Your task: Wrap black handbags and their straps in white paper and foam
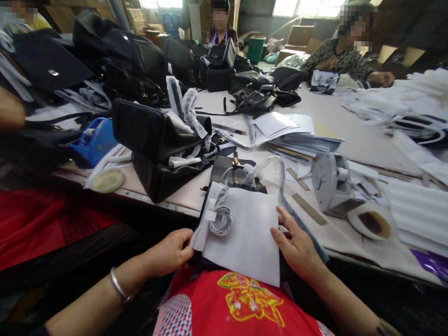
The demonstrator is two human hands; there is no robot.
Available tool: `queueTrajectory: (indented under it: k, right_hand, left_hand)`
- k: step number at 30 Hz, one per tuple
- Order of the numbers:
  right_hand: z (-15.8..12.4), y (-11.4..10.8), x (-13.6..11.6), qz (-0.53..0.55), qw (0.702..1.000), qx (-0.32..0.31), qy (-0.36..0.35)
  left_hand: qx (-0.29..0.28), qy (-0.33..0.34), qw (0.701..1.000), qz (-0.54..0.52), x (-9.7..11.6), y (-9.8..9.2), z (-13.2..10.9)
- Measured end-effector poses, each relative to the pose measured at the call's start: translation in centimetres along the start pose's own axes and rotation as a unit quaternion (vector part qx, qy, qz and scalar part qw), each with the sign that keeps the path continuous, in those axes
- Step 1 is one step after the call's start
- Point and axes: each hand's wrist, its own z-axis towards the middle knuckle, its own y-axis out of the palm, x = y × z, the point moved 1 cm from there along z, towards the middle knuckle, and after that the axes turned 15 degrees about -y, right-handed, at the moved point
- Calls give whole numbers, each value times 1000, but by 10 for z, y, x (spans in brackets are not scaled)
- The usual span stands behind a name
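A white foam sheet [248,238] lies over a black handbag [233,171], at the table's front edge and reaching toward my red apron. A coiled strap in clear wrap [220,220] sits on the sheet's left part, beside a folded white strip [205,231]. My left hand [176,247] is closed, pinching the left edge of the sheet at its lower corner. At the right edge, my right hand [297,245] has its thumb and fingers apart, the tips touching the sheet's side. Much of the bag is hidden under the sheet.
Black bags [154,145] stand to the left, near a blue tape dispenser [97,140]. On the right are a grey tape dispenser [330,185], a tape roll [372,221] and a paper stack [303,137]. Co-workers sit across the table; another person's arm [4,106] reaches in at left.
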Motion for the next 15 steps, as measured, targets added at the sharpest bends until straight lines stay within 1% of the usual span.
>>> queueTrajectory:
  k: [3, 4, 6, 7, 8, 9, 10, 11, 12, 13, 14, 15]
  right_hand:
    - [-2, -4, 5, 61, 998, 29, 9]
    - [-2, -6, 5, 72, 997, 32, 8]
    - [-1, -9, 1, 75, 997, 15, 10]
    - [0, -11, -3, 64, 998, 0, 7]
    - [2, -13, -7, 45, 999, -11, 2]
    - [5, -15, -12, 19, 1000, -17, -7]
    - [8, -16, -17, -9, 1000, -20, -18]
    - [12, -17, -22, -38, 999, -21, -31]
    - [16, -18, -27, -66, 997, -24, -43]
    - [20, -18, -31, -93, 994, -30, -49]
    - [25, -17, -34, -118, 991, -40, -49]
    - [29, -17, -36, -139, 988, -54, -42]
  left_hand:
    - [-29, -20, 999, -3, -2, -3, -1]
    - [-36, -16, 999, 14, -2, -7, -1]
    - [-46, 6, 994, 103, 5, -20, -1]
    - [-37, 16, 985, 170, 12, -30, 0]
    - [-11, 28, 970, 241, 22, -39, 0]
    - [32, 46, 952, 301, 37, -47, -1]
    - [95, 74, 932, 342, 54, -53, -2]
    - [163, 122, 913, 353, 74, -55, -5]
    - [210, 187, 897, 341, 94, -51, -9]
    - [215, 257, 885, 324, 113, -43, -12]
    - [181, 319, 874, 319, 129, -30, -14]
    - [121, 372, 862, 323, 141, -14, -14]
